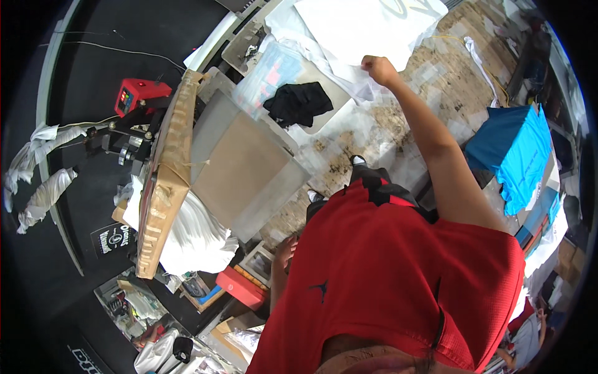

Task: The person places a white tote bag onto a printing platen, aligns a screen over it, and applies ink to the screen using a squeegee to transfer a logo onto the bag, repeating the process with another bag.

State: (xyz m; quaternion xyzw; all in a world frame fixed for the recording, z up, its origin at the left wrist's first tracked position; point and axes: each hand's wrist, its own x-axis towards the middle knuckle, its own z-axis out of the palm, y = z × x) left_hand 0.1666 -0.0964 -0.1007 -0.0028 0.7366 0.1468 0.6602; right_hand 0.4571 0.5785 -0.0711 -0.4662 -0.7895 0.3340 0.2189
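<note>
My right arm reaches forward, and my right hand (379,70) is closed on the edge of a white T-shirt (367,31). Grey print shows on the shirt, which hangs or lies spread out at the top of the view; its far part is cut off by the picture's edge. My left hand (286,250) hangs low beside my red top, partly covered by it. Its fingers look loose, and nothing shows in them. Between the hands, a crumpled black cloth (299,104) lies on a pale board (333,106), next to a clear plastic sheet (268,78) with coloured patches.
At left stands a tape-covered cardboard panel (165,181) near a red control box (142,93). White folded fabric (196,240) and a red box (241,287) are below it. A blue cloth (514,146) drapes at right. The worn floor (430,81) has stuck-on scraps. Another person's arm (541,324) shows lower right.
</note>
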